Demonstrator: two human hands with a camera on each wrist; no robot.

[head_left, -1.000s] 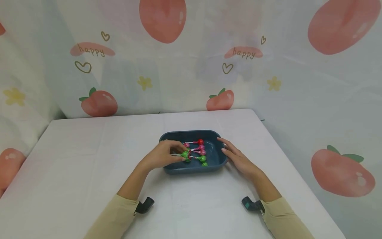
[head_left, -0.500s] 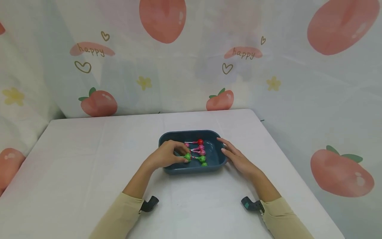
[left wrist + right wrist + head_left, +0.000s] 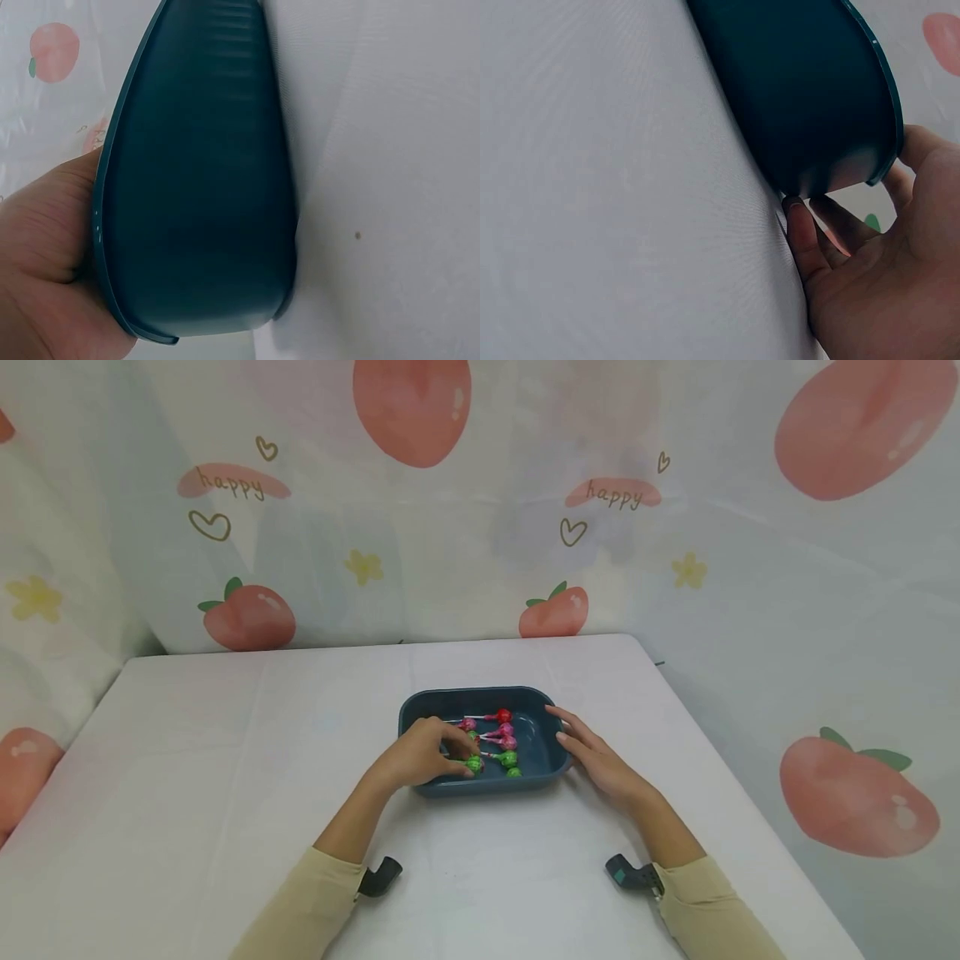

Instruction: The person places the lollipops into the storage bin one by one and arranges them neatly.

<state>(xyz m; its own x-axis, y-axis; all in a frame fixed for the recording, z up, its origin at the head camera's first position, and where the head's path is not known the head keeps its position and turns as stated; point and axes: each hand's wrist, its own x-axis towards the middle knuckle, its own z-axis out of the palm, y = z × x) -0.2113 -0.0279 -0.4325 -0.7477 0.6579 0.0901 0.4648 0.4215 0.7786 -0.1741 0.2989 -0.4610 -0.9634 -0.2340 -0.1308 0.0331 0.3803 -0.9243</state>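
A dark blue tray (image 3: 480, 787) stands on the white table with several lollipops in it. My left hand (image 3: 416, 756) reaches over its left end and pinches a green lollipop (image 3: 475, 765) low inside, between thumb and fingertips. In the left wrist view the tray's side wall (image 3: 195, 187) hides the fingertips and the lollipop. My right hand (image 3: 603, 764) rests against the right end of the tray, fingers fairly straight. In the right wrist view its fingertips touch the outer wall near the base and the rim.
Inside the tray lie a red lollipop (image 3: 503, 716), pink lollipops (image 3: 508, 742) and another green lollipop (image 3: 509, 759). The white tablecloth (image 3: 225, 793) spreads around the tray. A peach-printed curtain (image 3: 465, 552) hangs behind the table.
My left hand has shifted slightly right and downward in the head view, lowering the green lollipop toward the front of the tray. The right hand and the tray have stayed put.
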